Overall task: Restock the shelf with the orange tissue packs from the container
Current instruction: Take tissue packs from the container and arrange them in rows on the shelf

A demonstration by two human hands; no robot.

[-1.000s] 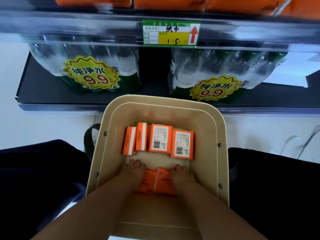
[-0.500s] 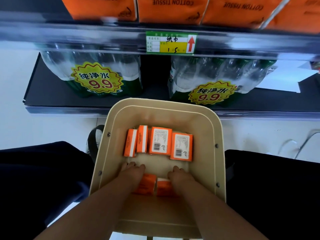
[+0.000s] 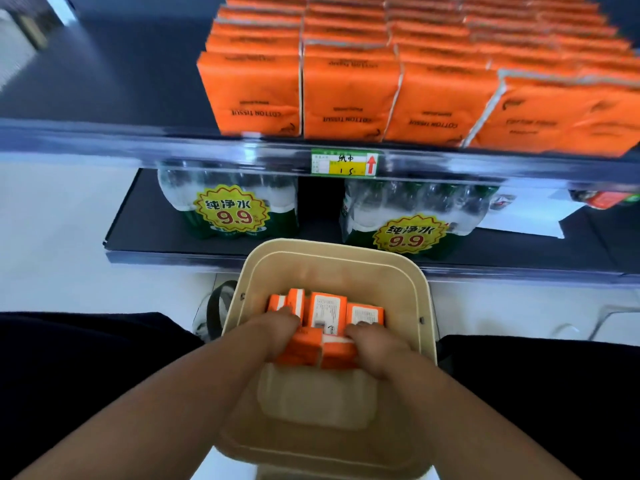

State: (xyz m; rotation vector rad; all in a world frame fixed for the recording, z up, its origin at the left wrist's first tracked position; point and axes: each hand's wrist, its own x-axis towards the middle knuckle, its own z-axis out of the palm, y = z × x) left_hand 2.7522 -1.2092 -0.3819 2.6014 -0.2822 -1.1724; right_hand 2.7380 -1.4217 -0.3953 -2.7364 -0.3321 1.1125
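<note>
Two orange tissue packs are now up off the floor of the beige container, left hand and right hand each gripping one, pressed side by side, likely to carry both at once to the tissue shelf above.

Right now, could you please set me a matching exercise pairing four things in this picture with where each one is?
Things:
1. held tissue packs
2. water multipacks
3. price label
4. beige container

Places:
A. on the lower shelf
B. on the upper shelf's front rail
C. between the dark trouser legs
D. between the left hand and right hand

Pairs: 1-D, 2-A, 3-B, 4-C.
</note>
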